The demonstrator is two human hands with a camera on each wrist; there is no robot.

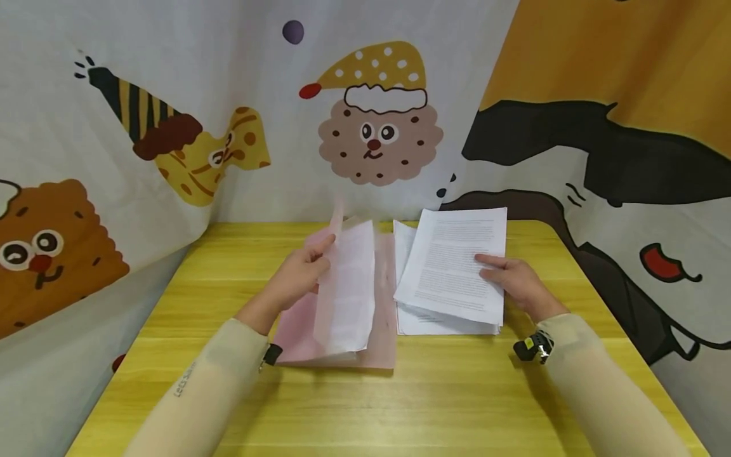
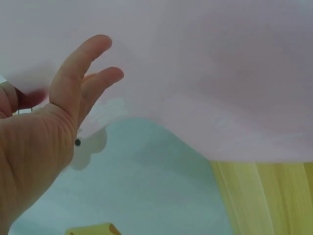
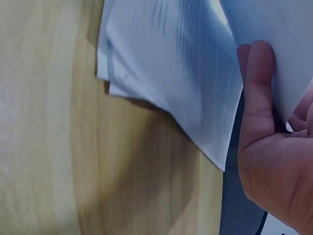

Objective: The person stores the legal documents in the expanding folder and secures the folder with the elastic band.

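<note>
The left grip [image 1: 302, 273], fingers a little apart, holds a thin pink see-through cover [image 1: 324, 304], with white paper sheets [image 1: 356, 285] just right of it. The right grip [image 1: 516, 282] pinches white printed pages [image 1: 448, 260] nearly closed, above the yellow wooden table [image 1: 457, 400].

On the left sleeve [image 1: 214, 374] there is a small dark lettering [image 1: 184, 379]; it seems to begin with "Lets", and the rest is not clear. The white sheets [image 1: 445, 266], toward the far edge of the surface [image 1: 445, 400], carry many printed lines [image 1: 448, 247], too small and blurred for reading.
</note>
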